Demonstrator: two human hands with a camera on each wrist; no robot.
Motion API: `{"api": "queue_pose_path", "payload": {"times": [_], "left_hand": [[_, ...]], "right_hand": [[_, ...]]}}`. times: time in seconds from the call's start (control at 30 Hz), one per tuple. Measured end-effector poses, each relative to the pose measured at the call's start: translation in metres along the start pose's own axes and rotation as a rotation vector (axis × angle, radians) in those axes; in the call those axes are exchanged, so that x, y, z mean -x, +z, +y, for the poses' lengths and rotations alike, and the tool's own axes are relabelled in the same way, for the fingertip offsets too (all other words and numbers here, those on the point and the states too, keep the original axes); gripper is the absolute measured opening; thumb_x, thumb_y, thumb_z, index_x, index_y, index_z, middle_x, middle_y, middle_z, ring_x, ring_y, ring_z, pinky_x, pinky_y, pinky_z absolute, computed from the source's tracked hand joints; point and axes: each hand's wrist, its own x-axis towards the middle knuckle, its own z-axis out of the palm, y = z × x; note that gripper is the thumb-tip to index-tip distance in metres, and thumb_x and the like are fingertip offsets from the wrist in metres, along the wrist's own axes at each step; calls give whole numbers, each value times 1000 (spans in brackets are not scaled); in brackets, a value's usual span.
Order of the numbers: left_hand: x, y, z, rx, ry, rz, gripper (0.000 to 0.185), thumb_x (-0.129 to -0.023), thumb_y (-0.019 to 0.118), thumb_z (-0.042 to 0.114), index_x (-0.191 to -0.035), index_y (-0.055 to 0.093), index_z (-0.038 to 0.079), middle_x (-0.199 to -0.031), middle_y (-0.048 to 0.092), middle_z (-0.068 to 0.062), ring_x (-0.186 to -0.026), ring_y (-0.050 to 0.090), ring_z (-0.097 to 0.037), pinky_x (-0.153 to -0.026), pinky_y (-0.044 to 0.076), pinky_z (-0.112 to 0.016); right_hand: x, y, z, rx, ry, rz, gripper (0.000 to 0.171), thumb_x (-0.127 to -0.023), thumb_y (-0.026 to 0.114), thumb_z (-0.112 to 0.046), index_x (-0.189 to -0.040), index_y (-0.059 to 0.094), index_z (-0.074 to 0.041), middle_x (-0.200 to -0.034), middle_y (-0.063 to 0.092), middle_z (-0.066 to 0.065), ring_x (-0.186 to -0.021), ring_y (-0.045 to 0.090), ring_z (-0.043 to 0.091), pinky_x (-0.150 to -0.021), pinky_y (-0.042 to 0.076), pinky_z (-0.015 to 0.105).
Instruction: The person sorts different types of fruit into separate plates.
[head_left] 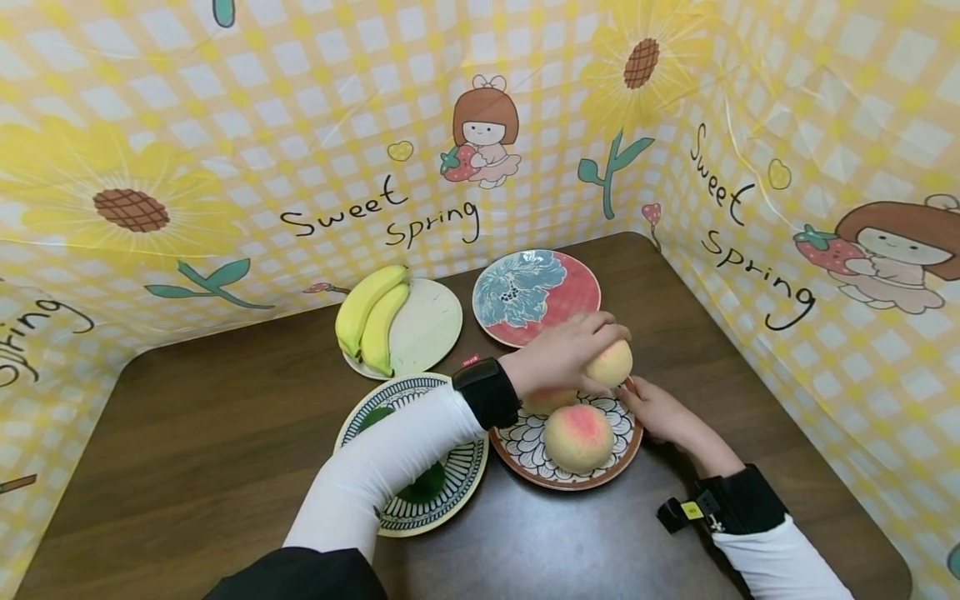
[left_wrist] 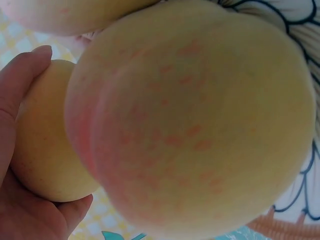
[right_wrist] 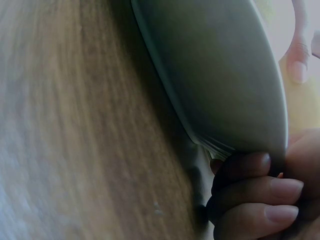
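While the left hand [head_left: 562,354] curls round a peach [head_left: 611,363] just above the petal plate [head_left: 626,446], the right hand [head_left: 660,412] pinches that plate's rim. Two peaches remain on it; the red plate [head_left: 570,300] behind it holds no fruit yet.

A staged tabletop set, not a real kitchen: a dark wooden tabletop [head_left: 225,433] is walled in from 9 to 3 o'clock by a yellow gingham "Sweet Spring" cartoon backdrop [head_left: 300,150], with patterned plates [head_left: 536,296] of bananas [head_left: 371,321] and peaches [head_left: 577,436] laid out at centre.
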Motion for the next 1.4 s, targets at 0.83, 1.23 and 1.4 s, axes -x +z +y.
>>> {"api": "queue_pose_path", "payload": {"times": [0.83,1.23,1.4], "left_hand": [[-1,15,5,-15,22,-57,68,-82,82,33,-142,54,17,-138,55,-3,-127,54,-18,-106,50,-34],[2,13,5,-90,-35,-149,67,-83,80,41,-142,54,21,-135,57,-1,-122,57,-17,-100,53,-32],[2,11,5,-107,-74,-187,69,-83,82,41,-142,53,22,-135,57,-1,-121,58,-17,-97,55,-33]], "right_hand": [[0,3,2,-51,32,31,39,-107,33,-12,-138,39,11,-64,41,-3,-44,33,6,-44,31,20],[-1,2,2,-3,38,36,39,-110,33,-21,-132,44,11,-67,41,0,-46,35,9,-44,33,22],[-1,2,3,-7,34,34,37,-110,34,-18,-132,42,11,-67,41,0,-46,35,9,-44,32,22]]}}
